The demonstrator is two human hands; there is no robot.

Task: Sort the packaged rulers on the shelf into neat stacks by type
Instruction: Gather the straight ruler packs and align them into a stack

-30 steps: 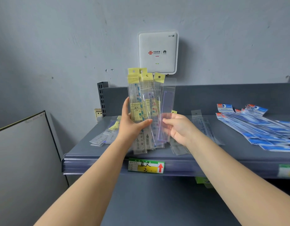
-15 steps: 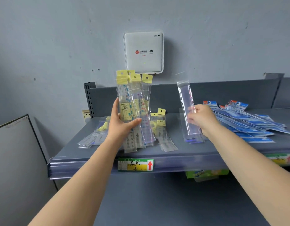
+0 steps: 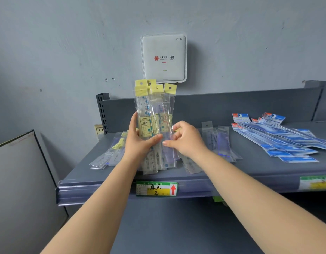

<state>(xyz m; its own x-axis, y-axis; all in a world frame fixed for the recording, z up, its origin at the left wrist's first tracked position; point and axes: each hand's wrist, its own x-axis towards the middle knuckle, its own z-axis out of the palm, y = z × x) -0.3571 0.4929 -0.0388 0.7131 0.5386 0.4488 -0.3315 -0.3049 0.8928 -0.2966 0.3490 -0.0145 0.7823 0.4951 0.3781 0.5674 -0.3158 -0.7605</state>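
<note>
Yellow-tabbed clear rulers point(image 3: 155, 114), fanned and upright, clasped in left hand point(image 3: 138, 142) above shelf point(image 3: 250, 171) front edge. Rightmost sleeve pinched by right hand point(image 3: 186, 142), at 3 o'clock of bundle. Risk: slick film, loose fan; neighbours likely dragged out. Purple-tinted stack point(image 3: 220, 142) further toward 3 o'clock; blue-carded packs point(image 3: 281, 136) beyond. Grey wall, white router point(image 3: 164, 57) at 12 o'clock.

Upright yellow-headed ruler packs point(image 3: 155, 123); blue-headed packs point(image 3: 279, 138) fanned flat on shelf point(image 3: 250, 173)
</note>
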